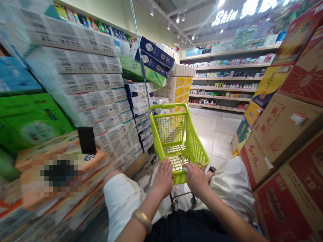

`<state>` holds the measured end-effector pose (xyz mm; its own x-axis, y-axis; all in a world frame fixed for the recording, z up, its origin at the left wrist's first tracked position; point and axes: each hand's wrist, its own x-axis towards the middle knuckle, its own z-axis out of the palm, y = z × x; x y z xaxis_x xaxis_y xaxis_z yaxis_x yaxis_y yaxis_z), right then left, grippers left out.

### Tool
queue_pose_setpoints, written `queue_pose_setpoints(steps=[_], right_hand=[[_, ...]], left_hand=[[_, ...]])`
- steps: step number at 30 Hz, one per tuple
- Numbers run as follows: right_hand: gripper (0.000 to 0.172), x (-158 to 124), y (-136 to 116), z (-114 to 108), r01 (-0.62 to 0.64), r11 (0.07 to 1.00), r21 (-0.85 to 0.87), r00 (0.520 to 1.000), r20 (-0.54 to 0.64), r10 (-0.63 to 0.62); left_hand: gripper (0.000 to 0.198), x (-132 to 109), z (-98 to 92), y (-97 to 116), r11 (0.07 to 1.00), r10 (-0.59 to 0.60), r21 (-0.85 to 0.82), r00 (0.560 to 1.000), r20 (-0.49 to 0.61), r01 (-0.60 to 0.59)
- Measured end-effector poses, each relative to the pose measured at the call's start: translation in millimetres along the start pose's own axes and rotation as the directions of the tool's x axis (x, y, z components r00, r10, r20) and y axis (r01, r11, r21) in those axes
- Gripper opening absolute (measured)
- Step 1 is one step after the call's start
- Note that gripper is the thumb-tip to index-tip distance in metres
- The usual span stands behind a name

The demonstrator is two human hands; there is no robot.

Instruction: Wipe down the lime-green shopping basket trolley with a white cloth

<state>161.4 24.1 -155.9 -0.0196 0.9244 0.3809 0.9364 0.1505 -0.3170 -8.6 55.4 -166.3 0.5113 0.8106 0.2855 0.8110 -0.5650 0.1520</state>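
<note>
A lime-green plastic shopping cart (196, 148) stands between my knees, its lattice basket holding nothing that I can see. A metal pole (141, 57) rises from its far left corner. My left hand (163, 176) is bent over the left end of the near rim, fingertips reaching inside. On the right part of that rim, my right hand (198, 178) is closed with the thumb side towards the left. A small white piece (185, 169) shows at its fingers, pressed near the rim; whether it is cloth or paper I cannot tell.
Stacked white packs (85, 80) line the left, with orange packs (98, 158) nearer me. A black device (87, 140) stands on these beside a pixelated patch. Cardboard cartons (275, 131) wall the right. A tiled aisle (208, 129) leads to stocked shelves (227, 69).
</note>
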Motion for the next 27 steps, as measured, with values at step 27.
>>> queue_pose_setpoints(steps=[27], right_hand=[[0.03,-1.1,-31.7,14.7,0.138,0.99,0.007,0.99,-0.033,-0.138]], left_hand=[[0.042,-0.6,-8.5,7.1,0.997,-0.052,-0.062,0.997,0.051,0.055]])
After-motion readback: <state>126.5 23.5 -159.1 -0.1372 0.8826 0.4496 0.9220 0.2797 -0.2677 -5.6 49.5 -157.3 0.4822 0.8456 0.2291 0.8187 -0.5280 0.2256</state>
